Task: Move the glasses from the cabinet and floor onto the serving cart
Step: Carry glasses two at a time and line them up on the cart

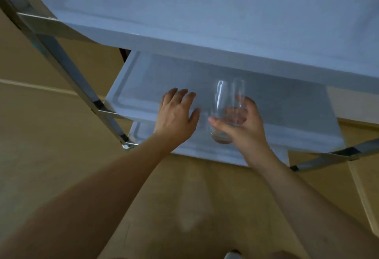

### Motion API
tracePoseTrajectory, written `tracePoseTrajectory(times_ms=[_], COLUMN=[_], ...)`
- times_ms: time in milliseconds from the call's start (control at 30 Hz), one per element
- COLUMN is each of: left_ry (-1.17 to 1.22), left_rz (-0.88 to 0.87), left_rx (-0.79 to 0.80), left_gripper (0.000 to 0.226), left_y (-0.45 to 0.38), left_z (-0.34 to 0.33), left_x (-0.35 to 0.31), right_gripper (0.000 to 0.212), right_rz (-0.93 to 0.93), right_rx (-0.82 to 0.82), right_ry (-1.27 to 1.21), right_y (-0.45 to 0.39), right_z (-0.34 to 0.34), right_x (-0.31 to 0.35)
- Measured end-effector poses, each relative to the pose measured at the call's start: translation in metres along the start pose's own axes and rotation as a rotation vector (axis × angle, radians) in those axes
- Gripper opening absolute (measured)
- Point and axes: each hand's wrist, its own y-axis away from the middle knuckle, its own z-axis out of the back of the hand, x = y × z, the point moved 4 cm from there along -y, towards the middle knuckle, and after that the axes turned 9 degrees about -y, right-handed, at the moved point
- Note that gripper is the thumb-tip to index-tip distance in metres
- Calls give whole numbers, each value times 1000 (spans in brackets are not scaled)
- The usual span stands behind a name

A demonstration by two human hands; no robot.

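A white serving cart (205, 39) with three stacked shelves and a metal frame fills the upper view. My right hand (244, 127) grips a clear drinking glass (222, 111), tilted, over the front edge of the middle shelf (143, 86). A second clear glass shape (239, 88) shows right behind it; I cannot tell whether it is held or standing on the shelf. My left hand (176, 115) hovers open, palm down, over the same shelf edge, just left of the glass and holding nothing.
The top shelf (184, 2) overhangs the middle one. A bottom shelf (205, 150) shows below my hands. Metal cart legs (67, 67) run down the left and at the lower right (328, 156). Tan wooden floor (51, 135) surrounds the cart.
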Motion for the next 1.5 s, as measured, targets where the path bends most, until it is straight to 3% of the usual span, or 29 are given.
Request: tracePoseTrajectory(times_ms=[233,433,633,800,1033,1300,1500], left_ry=[-65,-52,15,-90,-102,-100,-104], left_rz=[-51,-44,-162,-216,-246,-258,-256], left_rx=[62,58,78,71,22,2,-9], left_gripper=[48,46,44,41,55,60,54], left_y=[-85,-111,-132,-136,-135,-137,-138], left_z=[-44,-66,-85,-106,-114,-119,-119], left_x=[20,21,-23,-46,-41,-38,-39], right_gripper=[91,90,100,108,89,95,94], right_rz=[322,394,463,456,444,378,347], right_rx=[-46,-90,-191,-270,-422,-473,-467], right_ry=[-39,-41,153,207,166,372,388], right_y=[-64,-102,-141,-186,-244,-289,-295], right_z=[-16,-11,29,57,84,85,83], right_x=[-22,-30,-36,-38,-35,-26,-14])
